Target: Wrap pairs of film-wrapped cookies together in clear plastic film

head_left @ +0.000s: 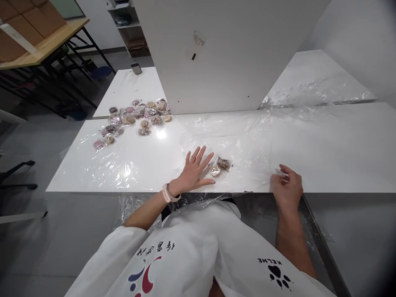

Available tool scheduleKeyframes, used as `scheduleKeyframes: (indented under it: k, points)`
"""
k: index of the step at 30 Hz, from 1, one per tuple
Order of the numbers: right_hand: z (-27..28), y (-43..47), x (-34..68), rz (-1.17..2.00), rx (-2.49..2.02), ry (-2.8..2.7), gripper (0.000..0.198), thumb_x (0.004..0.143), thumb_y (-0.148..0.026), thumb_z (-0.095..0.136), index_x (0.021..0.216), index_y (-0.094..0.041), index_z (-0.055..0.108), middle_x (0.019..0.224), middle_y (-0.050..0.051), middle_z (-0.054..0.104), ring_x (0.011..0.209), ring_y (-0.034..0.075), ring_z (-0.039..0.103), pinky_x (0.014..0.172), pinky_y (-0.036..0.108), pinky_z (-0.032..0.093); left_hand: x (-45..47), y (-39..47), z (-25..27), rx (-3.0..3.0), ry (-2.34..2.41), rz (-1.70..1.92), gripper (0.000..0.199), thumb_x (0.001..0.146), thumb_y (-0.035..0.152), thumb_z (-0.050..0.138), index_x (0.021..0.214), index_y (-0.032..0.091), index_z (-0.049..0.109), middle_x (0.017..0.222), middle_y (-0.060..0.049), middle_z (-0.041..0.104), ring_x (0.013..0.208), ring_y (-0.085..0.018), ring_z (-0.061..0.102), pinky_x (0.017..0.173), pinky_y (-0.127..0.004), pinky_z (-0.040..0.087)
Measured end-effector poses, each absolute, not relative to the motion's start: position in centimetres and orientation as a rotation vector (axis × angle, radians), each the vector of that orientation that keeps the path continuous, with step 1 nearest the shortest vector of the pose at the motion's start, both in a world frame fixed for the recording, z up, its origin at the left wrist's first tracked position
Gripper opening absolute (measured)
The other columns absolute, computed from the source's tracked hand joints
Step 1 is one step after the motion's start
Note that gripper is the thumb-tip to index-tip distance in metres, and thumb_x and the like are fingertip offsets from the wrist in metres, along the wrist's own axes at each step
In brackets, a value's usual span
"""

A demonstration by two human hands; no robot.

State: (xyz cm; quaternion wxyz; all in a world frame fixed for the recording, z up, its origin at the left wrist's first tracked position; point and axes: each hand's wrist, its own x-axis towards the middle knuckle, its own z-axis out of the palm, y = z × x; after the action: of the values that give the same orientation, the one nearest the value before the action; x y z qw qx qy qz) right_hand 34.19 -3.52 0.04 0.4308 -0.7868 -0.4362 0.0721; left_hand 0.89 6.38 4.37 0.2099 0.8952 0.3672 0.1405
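Note:
Clear plastic film (247, 144) lies wrinkled over the middle of the white table. My left hand (195, 168), with a pink watch band at the wrist, rests on the film with its fingers spread. Just right of its thumb are two small wrapped snacks: a round pale cookie (215, 170) and a darker brown piece (224, 163) in a clear packet. Over by the table's front edge, my right hand (287, 186) has its fingers curled, with thumb and forefinger pinching the film; the pinched part is hardly visible.
Several wrapped cookies (145, 112) are heaped at the back left of the table. A tall white panel (229, 53) rises behind the film. A metal cup (136, 68) stands further back. More film hangs below the front edge, near my waist.

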Motion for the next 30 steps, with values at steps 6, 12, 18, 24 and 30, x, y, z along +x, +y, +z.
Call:
scheduleKeyframes:
  k: [6, 12, 18, 24, 30]
  points:
    - [3.5, -5.0, 29.9, -0.059, -1.832, -1.434, 0.025, 0.095, -0.028, 0.050, 0.111, -0.021, 0.068, 0.110, 0.011, 0.070, 0.107, 0.028, 0.064, 0.098, 0.049, 0.049, -5.2, -1.2, 7.1, 1.935, 1.579, 0.793, 0.033, 0.092, 0.054, 0.054, 0.113, 0.030, 0.064, 0.119, -0.008, 0.064, 0.121, -0.030, 0.055, 0.106, -0.051, 0.042]
    - [3.2, -7.4, 25.3, 0.270, -1.369, -2.069, 0.035, 0.094, -0.018, 0.053, 0.128, -0.026, 0.062, 0.121, 0.009, 0.067, 0.112, 0.025, 0.062, 0.094, 0.041, 0.050, -8.4, -8.5, 3.1, 0.982, 1.738, 0.874, 0.052, 0.078, 0.059, 0.069, 0.115, 0.022, 0.060, 0.104, -0.008, 0.067, 0.087, -0.022, 0.063, 0.074, -0.034, 0.050]
    - [0.6, -7.6, 25.8, 0.092, -1.438, -2.224, 0.039, 0.094, -0.023, 0.059, 0.134, -0.023, 0.058, 0.139, 0.013, 0.059, 0.126, 0.029, 0.055, 0.100, 0.046, 0.043, -7.7, -5.0, 5.9, 0.706, 1.079, 0.567, 0.029, 0.078, 0.040, 0.078, 0.072, 0.014, 0.067, 0.056, 0.001, 0.058, 0.046, -0.007, 0.047, 0.045, -0.019, 0.035]
    - [1.9, -3.8, 27.8, 0.110, -1.507, -1.877, 0.015, 0.097, -0.026, 0.056, 0.093, -0.024, 0.070, 0.097, 0.003, 0.076, 0.094, 0.021, 0.067, 0.094, 0.040, 0.044, -6.0, 3.0, 8.3, 0.277, 0.896, 1.119, 0.021, 0.097, 0.018, 0.050, 0.086, 0.017, 0.068, 0.096, -0.004, 0.074, 0.081, -0.010, 0.071, 0.069, -0.019, 0.057]
    - [2.1, 3.6, 28.8, 0.171, -1.783, -1.815, 0.021, 0.093, -0.034, 0.057, 0.095, -0.022, 0.074, 0.081, 0.004, 0.073, 0.083, 0.023, 0.065, 0.092, 0.044, 0.042, -1.8, 9.0, 5.7, 0.336, 1.034, 1.236, 0.028, 0.100, 0.029, 0.050, 0.124, 0.019, 0.059, 0.140, -0.011, 0.057, 0.123, -0.020, 0.062, 0.104, -0.033, 0.052]
